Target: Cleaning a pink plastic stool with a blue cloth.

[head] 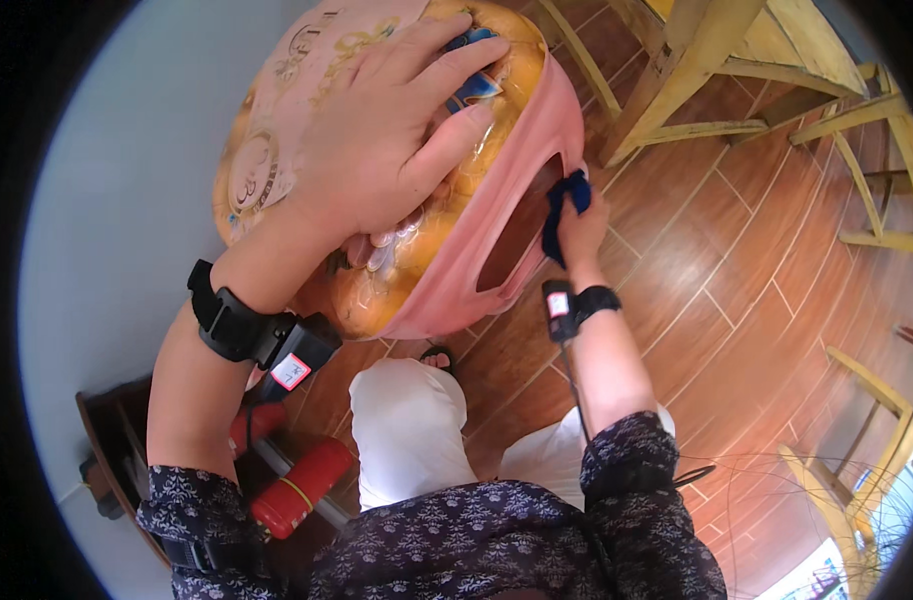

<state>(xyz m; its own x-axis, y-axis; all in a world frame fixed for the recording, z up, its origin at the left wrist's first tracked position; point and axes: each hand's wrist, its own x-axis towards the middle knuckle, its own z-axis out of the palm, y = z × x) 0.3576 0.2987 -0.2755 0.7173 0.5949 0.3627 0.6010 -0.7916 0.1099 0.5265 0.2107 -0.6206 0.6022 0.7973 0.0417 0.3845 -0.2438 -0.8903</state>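
Observation:
A large rounded object with a glossy yellow-orange decorated face (426,247) and a pink side (456,277) stands before me. The pink side has a long oval opening. My left hand (396,127) lies on the decorated face, fingers spread, near a blue ornament (473,86). In my right hand (582,229) is a dark blue cloth (569,196), pressed at the far edge of the pink side beside the opening. Black straps with small devices sit on both wrists.
Yellow wooden stools or chairs (670,82) stand at the upper right, with more at the right rim. Red fire extinguishers (303,487) are at the lower left beside a dark wooden piece (100,427). A pale wall (126,187) rises left, above the wood-look tiled floor (696,247).

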